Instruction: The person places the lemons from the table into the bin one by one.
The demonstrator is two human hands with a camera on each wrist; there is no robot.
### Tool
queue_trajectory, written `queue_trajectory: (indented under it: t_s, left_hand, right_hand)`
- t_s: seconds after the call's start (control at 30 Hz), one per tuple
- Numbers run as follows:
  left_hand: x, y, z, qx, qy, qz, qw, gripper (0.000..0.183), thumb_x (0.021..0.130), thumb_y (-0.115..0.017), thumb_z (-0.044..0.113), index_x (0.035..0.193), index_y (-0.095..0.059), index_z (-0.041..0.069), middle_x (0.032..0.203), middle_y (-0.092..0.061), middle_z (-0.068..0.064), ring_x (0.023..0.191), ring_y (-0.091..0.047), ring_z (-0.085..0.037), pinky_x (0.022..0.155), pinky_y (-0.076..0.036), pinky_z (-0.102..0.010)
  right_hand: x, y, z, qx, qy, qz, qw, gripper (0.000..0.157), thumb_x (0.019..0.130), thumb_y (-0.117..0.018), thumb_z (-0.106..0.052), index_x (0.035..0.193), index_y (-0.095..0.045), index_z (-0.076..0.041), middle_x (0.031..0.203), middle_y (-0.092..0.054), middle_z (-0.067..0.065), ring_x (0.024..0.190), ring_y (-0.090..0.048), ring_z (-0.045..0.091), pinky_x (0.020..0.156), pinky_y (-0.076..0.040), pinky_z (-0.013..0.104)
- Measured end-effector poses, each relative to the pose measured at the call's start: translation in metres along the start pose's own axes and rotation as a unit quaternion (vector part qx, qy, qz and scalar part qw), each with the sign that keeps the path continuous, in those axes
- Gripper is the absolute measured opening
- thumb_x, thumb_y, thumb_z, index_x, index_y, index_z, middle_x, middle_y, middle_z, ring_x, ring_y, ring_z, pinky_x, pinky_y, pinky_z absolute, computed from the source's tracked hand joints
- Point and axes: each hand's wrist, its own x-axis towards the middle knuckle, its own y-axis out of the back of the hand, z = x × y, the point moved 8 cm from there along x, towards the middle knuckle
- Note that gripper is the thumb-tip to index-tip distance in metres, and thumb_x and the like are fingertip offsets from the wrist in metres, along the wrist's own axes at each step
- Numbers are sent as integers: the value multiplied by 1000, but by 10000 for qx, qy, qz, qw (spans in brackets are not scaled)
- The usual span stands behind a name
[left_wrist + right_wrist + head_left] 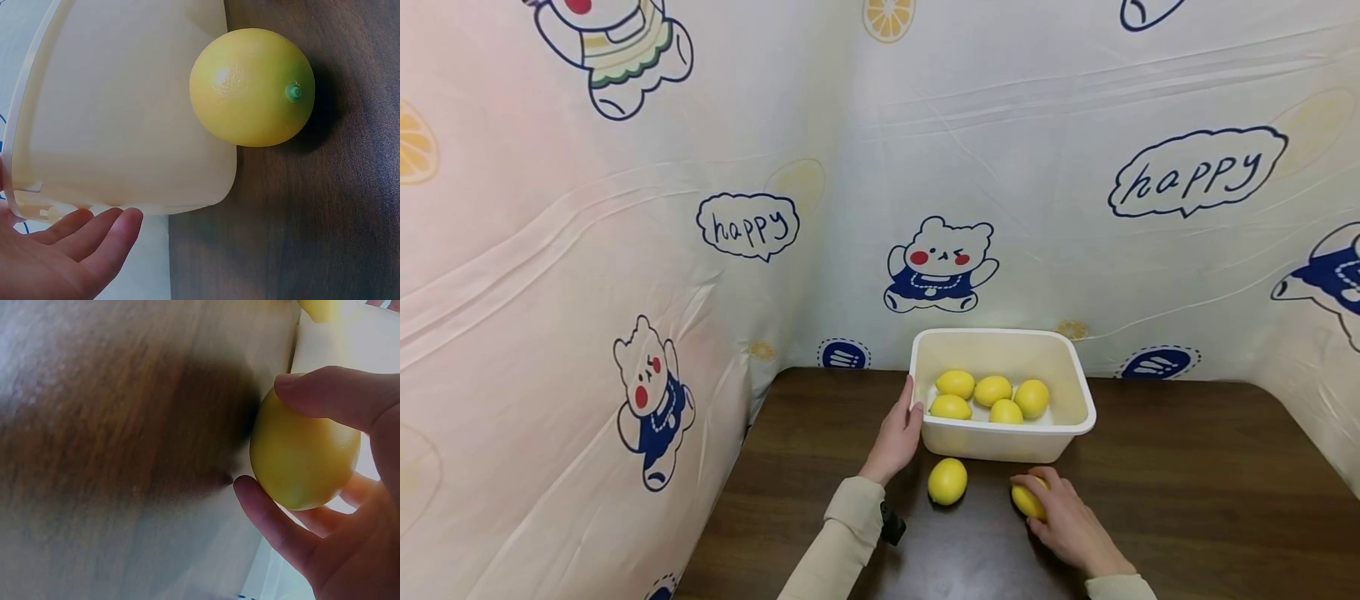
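A white plastic bin stands toward the back of the table with several yellow lemons inside. My left hand holds the bin at its left front corner. In the left wrist view the fingers lie along the bin's side wall, and the thumb is mostly cut off at the rim. One lemon rests on the table just in front of the bin. To its right, my right hand grips another lemon between thumb and fingers, low at the tabletop.
The dark wooden table reaches out on both sides of the bin. A pale cloth printed with bears and speech bubbles hangs behind the table and along its sides.
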Motion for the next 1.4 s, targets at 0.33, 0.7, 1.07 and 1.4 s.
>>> queue_trajectory:
  t_s: [0.33,0.7,1.07,1.4]
  left_hand:
    - [0,0,-2,6,-47,-7,10000,57,106,-33,32,157,-11,20,162,-17,-2,146,-27,-26,117,-28,-47]
    - [0,-1,-2,24,27,-23,10000,57,106,-34,31,157,-10,21,162,-17,-2,146,-27,-25,117,-28,-47]
    - [1,-1,-2,31,9,-14,10000,57,106,-34,29,157,-11,20,162,-18,-3,146,-27,-27,117,-28,-48]
    - [2,-2,-6,111,127,-58,9998,58,106,-33,36,157,-9,24,162,-16,1,146,-26,-23,118,-28,-46]
  right_hand:
    - [-1,0,1,60,-42,-74,9999,51,76,-76,-6,123,-62,-21,127,-50,4,111,-51,28,80,-52,46]
    - [-3,2,1,97,98,43,9999,51,76,-76,-5,123,-62,-20,127,-51,4,111,-51,26,83,-51,45]
    - [-4,8,-3,58,225,180,9996,51,75,-77,-6,122,-62,-20,126,-51,4,110,-52,26,82,-51,44]
    - [-2,16,-10,60,362,380,9986,50,76,-77,-6,122,-63,-20,126,-52,3,110,-52,26,84,-51,45]
